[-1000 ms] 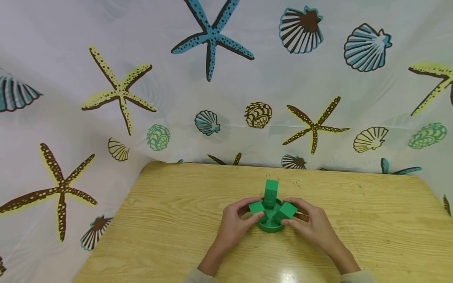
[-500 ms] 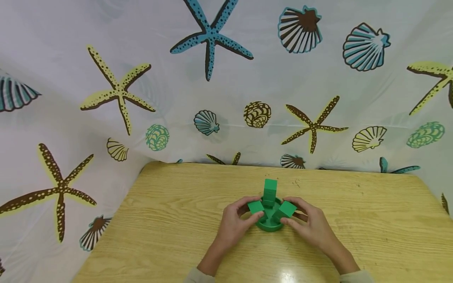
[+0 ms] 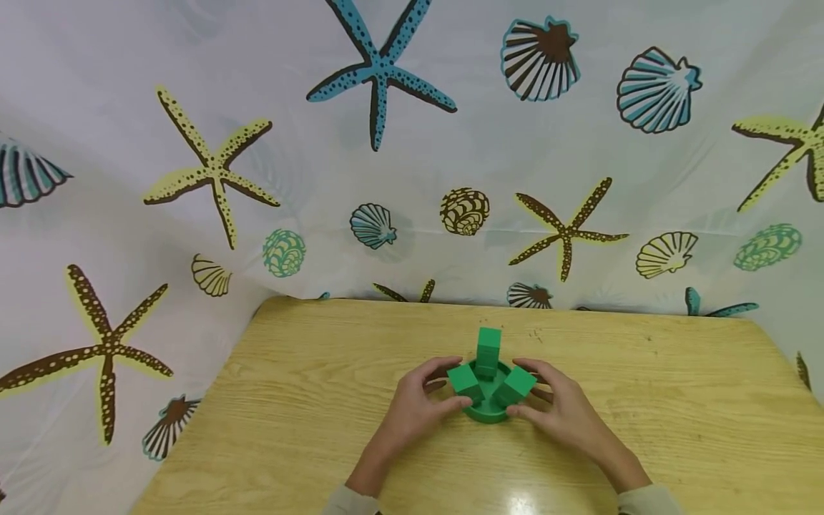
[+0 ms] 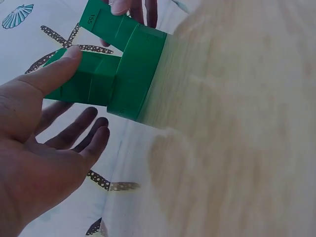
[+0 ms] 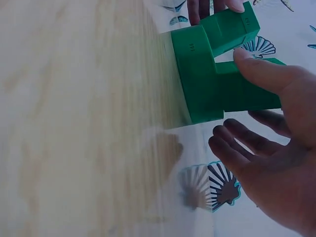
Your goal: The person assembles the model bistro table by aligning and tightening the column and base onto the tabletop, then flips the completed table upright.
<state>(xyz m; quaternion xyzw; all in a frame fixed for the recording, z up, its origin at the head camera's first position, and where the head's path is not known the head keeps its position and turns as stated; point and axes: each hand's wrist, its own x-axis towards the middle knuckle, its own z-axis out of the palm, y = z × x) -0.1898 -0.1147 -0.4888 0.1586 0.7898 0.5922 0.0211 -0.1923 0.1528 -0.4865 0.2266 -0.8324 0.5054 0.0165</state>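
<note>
A green round base [image 3: 487, 415] with a low rim stands on the table, three square green blocks rising from it. One is the back block [image 3: 488, 349], the others the left block [image 3: 466, 381] and the right block [image 3: 516, 385]. My left hand [image 3: 415, 404] is around the left block, its fingers spread and apart from it; its thumb [image 4: 66, 64] overlaps that block in the left wrist view. Likewise my right hand [image 3: 566, 408] surrounds the right block with loose fingers, its thumb [image 5: 261, 71] beside the block. Whether either thumb touches, I cannot tell.
The wood-grain table [image 3: 309, 400] extends on both sides of the base. A white curtain [image 3: 412, 179] printed with starfish and shells hangs behind the table and along its left side.
My left hand has loosened from the left block and drawn slightly left. My right thumb has moved down off the right block, the fingers widening. The green base and blocks stay on the table.
</note>
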